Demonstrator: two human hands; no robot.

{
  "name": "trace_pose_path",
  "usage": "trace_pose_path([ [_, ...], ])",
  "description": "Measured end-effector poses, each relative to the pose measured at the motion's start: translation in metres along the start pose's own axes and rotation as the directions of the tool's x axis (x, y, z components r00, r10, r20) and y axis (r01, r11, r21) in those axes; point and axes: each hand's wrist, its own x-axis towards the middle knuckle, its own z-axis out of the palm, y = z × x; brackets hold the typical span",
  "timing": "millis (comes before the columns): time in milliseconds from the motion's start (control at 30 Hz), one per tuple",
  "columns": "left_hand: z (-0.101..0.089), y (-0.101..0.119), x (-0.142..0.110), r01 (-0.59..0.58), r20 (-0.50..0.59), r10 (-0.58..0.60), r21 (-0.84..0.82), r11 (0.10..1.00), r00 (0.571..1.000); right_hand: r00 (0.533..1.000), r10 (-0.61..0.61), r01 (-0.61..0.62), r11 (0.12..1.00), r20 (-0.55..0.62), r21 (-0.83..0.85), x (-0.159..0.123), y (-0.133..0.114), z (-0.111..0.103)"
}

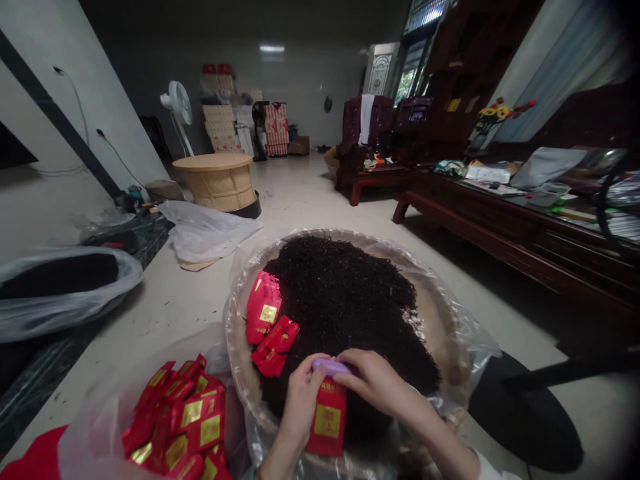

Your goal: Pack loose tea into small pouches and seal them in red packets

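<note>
My left hand (pixel 300 393) pinches the top left corner of a red packet (pixel 327 423) with a gold label, its fingertips against the end of a small purple oblong device (pixel 329 367) that looks like a handheld bag sealer. My right hand (pixel 373 377) grips that device from the right, across the packet's top edge. Both hands are over a round, plastic-lined basket tray (pixel 440 300) heaped with dark loose tea leaves (pixel 345 293). On the tray's left side lie a flat red packet stack (pixel 264 307) and several more red packets (pixel 276 345).
A clear plastic bag (pixel 100 433) of filled red packets (pixel 190 420) stands at the lower left. Another bag of dark leaves (pixel 60 277) is farther left. A black round stand base (pixel 525 413) sits on the right, below a dark wooden table (pixel 500 217). A woven stool (pixel 215 180) stands ahead.
</note>
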Motion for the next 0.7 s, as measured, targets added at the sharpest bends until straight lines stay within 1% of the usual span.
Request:
trace_pose_path([
  [100,-0.005,-0.007,0.002,0.039,0.027,-0.04,0.047,0.998,0.999,0.999,-0.031,0.032,0.999,-0.031,0.039,0.001,0.001,0.003],
  [200,-0.012,-0.018,0.005,0.111,0.051,-0.121,0.165,0.98,0.991,0.998,-0.021,0.025,0.998,-0.058,0.057,0.002,0.002,0.001],
  [300,-0.017,-0.026,0.006,0.117,0.03,-0.126,0.223,0.968,0.992,0.999,0.001,0.003,0.997,-0.048,0.083,0.001,0.002,-0.003],
  [367,-0.017,-0.025,0.005,0.1,0.047,-0.113,0.221,0.97,0.992,0.999,0.007,-0.003,0.996,-0.036,0.093,0.0,0.002,-0.005],
  [567,-0.016,-0.012,-0.002,0.109,0.089,-0.133,0.232,0.966,0.987,0.999,-0.027,0.029,0.996,-0.02,0.084,0.0,-0.001,-0.008],
  [633,-0.018,-0.014,-0.001,0.106,0.091,-0.131,0.241,0.965,0.987,0.999,-0.035,0.036,0.997,-0.015,0.071,0.002,-0.001,-0.008],
  [700,-0.021,-0.021,0.003,0.107,0.077,-0.131,0.261,0.959,0.988,0.999,-0.041,0.042,0.997,-0.018,0.061,0.004,-0.001,-0.007],
])
